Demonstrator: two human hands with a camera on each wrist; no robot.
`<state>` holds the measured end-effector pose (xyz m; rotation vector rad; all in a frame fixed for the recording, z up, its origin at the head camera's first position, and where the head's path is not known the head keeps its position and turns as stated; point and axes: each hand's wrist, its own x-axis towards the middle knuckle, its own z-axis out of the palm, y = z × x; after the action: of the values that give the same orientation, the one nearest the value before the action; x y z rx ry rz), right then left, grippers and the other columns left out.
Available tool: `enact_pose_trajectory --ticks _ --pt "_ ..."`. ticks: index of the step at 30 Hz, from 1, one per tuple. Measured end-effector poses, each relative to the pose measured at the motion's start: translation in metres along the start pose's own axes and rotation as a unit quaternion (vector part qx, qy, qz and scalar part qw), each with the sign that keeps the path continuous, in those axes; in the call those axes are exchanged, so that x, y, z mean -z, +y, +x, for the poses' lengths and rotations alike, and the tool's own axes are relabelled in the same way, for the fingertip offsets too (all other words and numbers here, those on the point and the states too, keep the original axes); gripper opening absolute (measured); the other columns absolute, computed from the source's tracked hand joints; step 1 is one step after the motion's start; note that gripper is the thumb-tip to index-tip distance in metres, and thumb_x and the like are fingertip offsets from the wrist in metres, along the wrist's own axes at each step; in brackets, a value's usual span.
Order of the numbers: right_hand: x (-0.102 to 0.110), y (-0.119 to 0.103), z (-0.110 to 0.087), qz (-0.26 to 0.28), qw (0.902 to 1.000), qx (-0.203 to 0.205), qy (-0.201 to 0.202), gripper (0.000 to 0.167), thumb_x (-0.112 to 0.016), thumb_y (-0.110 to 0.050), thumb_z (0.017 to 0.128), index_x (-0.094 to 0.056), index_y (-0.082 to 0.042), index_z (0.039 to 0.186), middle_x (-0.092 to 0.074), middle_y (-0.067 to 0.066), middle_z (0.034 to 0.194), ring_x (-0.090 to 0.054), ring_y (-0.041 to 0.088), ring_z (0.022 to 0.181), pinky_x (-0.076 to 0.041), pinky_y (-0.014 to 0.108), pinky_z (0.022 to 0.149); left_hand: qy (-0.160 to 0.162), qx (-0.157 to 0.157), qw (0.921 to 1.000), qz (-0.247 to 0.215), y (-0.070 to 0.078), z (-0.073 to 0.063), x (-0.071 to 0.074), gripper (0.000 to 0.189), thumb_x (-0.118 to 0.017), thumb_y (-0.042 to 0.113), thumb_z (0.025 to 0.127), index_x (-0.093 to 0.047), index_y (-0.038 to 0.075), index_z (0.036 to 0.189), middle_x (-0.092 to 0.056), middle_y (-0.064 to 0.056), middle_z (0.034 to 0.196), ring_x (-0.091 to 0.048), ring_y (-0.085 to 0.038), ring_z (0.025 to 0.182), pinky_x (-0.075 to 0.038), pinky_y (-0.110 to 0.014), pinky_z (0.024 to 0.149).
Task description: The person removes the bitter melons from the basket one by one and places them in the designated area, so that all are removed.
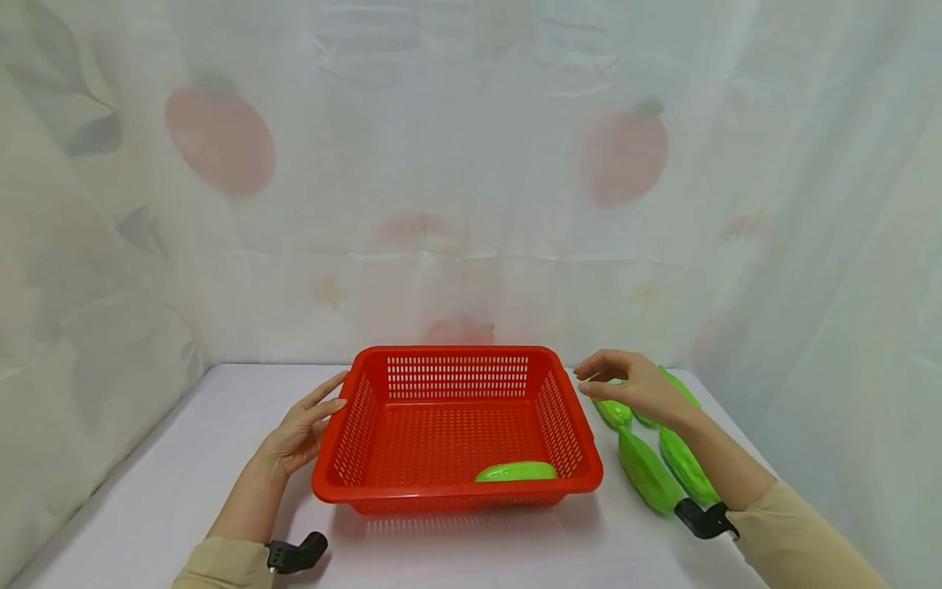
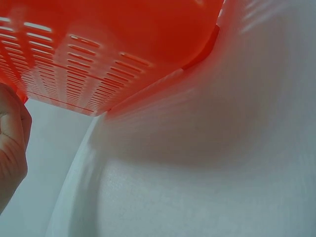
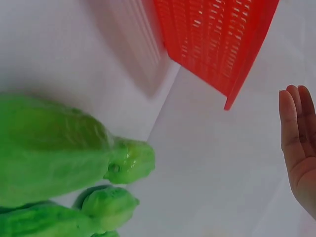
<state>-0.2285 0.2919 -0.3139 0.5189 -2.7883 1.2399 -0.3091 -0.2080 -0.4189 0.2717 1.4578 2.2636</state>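
Observation:
A red slotted plastic basket point(image 1: 459, 425) stands in the middle of the white table. One glossy, elongated green vegetable point(image 1: 518, 471) lies inside it at the near right; its exact kind is unclear. At the basket's left rim, my left hand point(image 1: 298, 429) holds the edge, its thumb over the rim and part of the fingers hidden by it. Past the right rim, my right hand point(image 1: 625, 384) hovers with nothing in it, fingers gently bent and thumb apart. Beneath and beside it lie several similar ridged green vegetables point(image 1: 649, 473), partly covered by the right forearm.
The white tabletop point(image 1: 169, 483) extends on both sides of the basket. A pale fruit-print curtain point(image 1: 456, 180) hangs behind and along both sides. Black wrist straps with mounts point(image 1: 298, 554) sit on both forearms, the right one near the vegetables.

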Motion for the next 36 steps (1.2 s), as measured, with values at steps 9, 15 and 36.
enact_pose_trajectory --ticks 9,15,36 --pt "-0.025 -0.010 0.009 0.011 0.9987 0.029 -0.040 0.028 -0.075 -0.027 0.086 -0.068 -0.016 0.111 -0.070 0.009 0.114 -0.067 0.017 0.098 -0.058 0.027 0.080 -0.006 -0.004 1.0000 -0.005 -0.001 0.000 0.001 0.066 -0.042 0.009 0.105 -0.009 0.023 0.160 -0.071 0.006 0.109 -0.072 -0.011 0.090 -0.063 -0.030 0.077" --pt "-0.043 -0.015 0.012 0.025 0.9959 0.041 -0.076 0.028 -0.076 -0.026 0.085 -0.068 -0.018 0.110 -0.069 0.005 0.108 -0.065 0.023 0.099 -0.059 0.027 0.078 -0.004 -0.002 1.0000 -0.005 0.000 0.001 0.001 0.066 -0.043 0.010 0.105 -0.010 0.023 0.160 -0.072 0.005 0.109 -0.073 -0.012 0.090 -0.063 -0.030 0.077" --pt "-0.091 -0.018 0.027 0.034 0.9847 0.034 -0.167 0.033 -0.078 -0.024 0.084 -0.067 -0.020 0.114 -0.068 0.001 0.118 -0.063 0.021 0.110 -0.058 0.026 0.088 -0.036 -0.022 0.9990 -0.015 -0.003 0.001 0.005 0.054 -0.040 0.007 0.105 -0.028 0.027 0.154 -0.070 0.004 0.109 -0.072 -0.011 0.091 -0.062 -0.029 0.078"
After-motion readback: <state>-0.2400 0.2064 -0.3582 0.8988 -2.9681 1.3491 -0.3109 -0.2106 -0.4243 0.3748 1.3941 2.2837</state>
